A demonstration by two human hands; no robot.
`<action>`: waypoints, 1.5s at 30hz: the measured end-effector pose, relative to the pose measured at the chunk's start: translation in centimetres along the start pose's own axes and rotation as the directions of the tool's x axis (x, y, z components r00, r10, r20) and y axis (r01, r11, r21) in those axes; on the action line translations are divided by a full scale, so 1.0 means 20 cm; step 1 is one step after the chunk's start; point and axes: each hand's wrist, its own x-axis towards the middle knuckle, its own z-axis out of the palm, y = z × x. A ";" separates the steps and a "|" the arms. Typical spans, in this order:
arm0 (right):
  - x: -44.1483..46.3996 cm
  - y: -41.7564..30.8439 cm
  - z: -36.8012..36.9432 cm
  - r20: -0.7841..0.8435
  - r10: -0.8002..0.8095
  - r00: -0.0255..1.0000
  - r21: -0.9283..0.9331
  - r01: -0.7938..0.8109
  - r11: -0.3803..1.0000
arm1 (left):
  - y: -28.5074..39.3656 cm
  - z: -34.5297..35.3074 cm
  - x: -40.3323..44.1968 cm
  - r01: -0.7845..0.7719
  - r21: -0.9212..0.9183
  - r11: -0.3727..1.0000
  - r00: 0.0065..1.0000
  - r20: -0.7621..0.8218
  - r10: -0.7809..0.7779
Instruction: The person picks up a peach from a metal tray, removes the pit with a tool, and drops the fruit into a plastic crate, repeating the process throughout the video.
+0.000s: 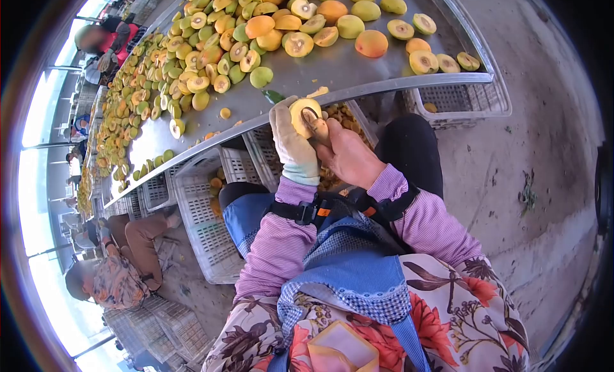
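Note:
My left hand, in a pale glove, is closed around a cut yellow apricot half, its cut face turned up. Against that face lies a small pitting tool with a dark curved end. My bare right hand grips the tool, its fingers wrapped over most of the handle. Both hands meet just below the near edge of the metal table. Whole and halved apricots, green to orange, are heaped on the table, some halves showing brown stones.
Under the table stand a white plastic crate and another crate at the right. Pieces of fruit fill a container below my hands. A seated person is at the left, and another person stands across the table.

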 end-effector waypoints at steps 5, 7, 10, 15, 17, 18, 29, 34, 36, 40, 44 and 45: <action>0.00 0.04 0.03 0.041 -0.089 0.995 0.007 0.089 0.996 | 0.04 0.01 0.03 -0.011 0.059 0.998 0.989 -0.144 0.019; -0.01 0.02 0.01 0.111 -0.041 0.993 0.014 0.040 0.999 | 0.07 0.01 0.04 0.115 -0.042 0.992 0.986 -0.116 -0.119; -0.03 -0.04 -0.02 0.194 0.028 0.981 0.028 -0.034 0.999 | 0.17 0.01 0.06 0.313 0.011 0.950 0.949 -0.025 -0.313; -0.04 0.09 0.06 0.091 -0.116 0.989 0.144 0.102 0.984 | 0.22 0.04 0.05 0.208 0.294 0.933 0.971 0.049 -0.232; -0.06 0.07 0.04 0.114 -0.038 0.993 0.058 0.032 0.998 | 0.22 0.05 0.01 0.186 0.235 0.954 0.976 0.065 -0.206; -0.06 0.06 0.04 0.121 0.000 0.993 0.017 -0.002 1.000 | 0.21 0.04 0.00 0.174 0.208 0.963 0.978 0.074 -0.193; -0.06 -0.03 -0.07 0.667 0.125 0.735 0.523 -0.581 0.624 | 0.17 -0.05 0.00 -0.092 0.443 0.892 0.952 0.301 -0.051; -0.04 -0.01 -0.07 0.712 0.159 0.683 0.473 -0.636 0.610 | 0.18 -0.09 0.01 -0.032 0.414 0.910 0.939 0.324 -0.114; -0.06 -0.05 -0.03 0.560 0.245 0.792 0.237 -0.436 0.868 | 0.14 -0.11 0.01 0.191 0.262 0.946 0.933 0.250 -0.258; -0.11 0.29 0.30 0.041 -0.254 0.966 0.155 0.245 0.957 | 0.05 -0.14 -0.04 0.305 0.120 0.945 0.952 -0.009 -0.306; -0.11 -0.01 0.04 0.744 0.209 0.635 0.436 -0.698 0.568 | 0.06 -0.16 -0.06 0.127 0.257 0.958 0.986 0.074 -0.150; -0.10 0.00 0.03 0.767 0.210 0.606 0.447 -0.740 0.502 | 0.06 -0.16 -0.06 0.102 0.264 0.959 0.987 0.097 -0.132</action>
